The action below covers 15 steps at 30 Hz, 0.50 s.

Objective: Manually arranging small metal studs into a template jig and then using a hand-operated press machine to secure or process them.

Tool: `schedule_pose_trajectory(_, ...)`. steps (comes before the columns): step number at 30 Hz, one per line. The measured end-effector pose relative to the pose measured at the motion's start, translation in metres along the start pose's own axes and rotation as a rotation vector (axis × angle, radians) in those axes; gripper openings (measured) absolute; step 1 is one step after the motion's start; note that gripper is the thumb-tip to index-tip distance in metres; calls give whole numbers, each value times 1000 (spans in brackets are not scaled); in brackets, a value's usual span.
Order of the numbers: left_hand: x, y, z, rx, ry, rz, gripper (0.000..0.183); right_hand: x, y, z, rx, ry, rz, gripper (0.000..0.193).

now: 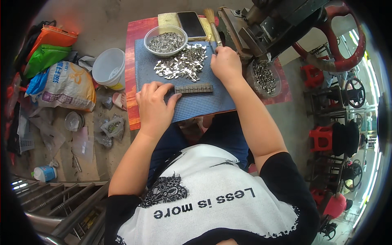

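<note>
Head view: left hand [153,107] curled, fingertips pressing the left end of the metal strip [194,88], long axis lying left-right on the blue mat [204,104]; right hand [226,63] closed, contents hidden, just right of the loose metal pieces [181,63], above the strip; open mat below

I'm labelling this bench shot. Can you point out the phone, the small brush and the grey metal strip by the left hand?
Phone [191,24]: head view, middle of its dark screen.
Small brush [210,16]: head view, on the pale bristles.
Grey metal strip [194,88]: head view, middle of its segmented top face.
</note>
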<state>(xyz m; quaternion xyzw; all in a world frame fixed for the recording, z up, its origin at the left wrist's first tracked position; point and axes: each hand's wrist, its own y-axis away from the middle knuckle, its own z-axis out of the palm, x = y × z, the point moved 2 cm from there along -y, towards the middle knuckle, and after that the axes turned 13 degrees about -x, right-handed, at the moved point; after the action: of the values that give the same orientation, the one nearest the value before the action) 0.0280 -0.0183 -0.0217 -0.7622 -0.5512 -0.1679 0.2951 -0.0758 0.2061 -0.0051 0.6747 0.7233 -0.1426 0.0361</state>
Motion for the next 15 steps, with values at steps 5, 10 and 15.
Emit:
schedule_pose_trajectory(5, 1, 1, 0, 2, -4, 14, 25, 3, 0, -1, -35, 15, -3, 16)
schedule_pose_trajectory(10, 1, 1, -1, 6, -16, 9, 25, -1, 0, -1, -99, -64, -21, 19)
schedule_pose_trajectory(15, 2, 0, 0, -3, -21, 3, 25, -9, 1, 2, -102, -89, -72, 18)
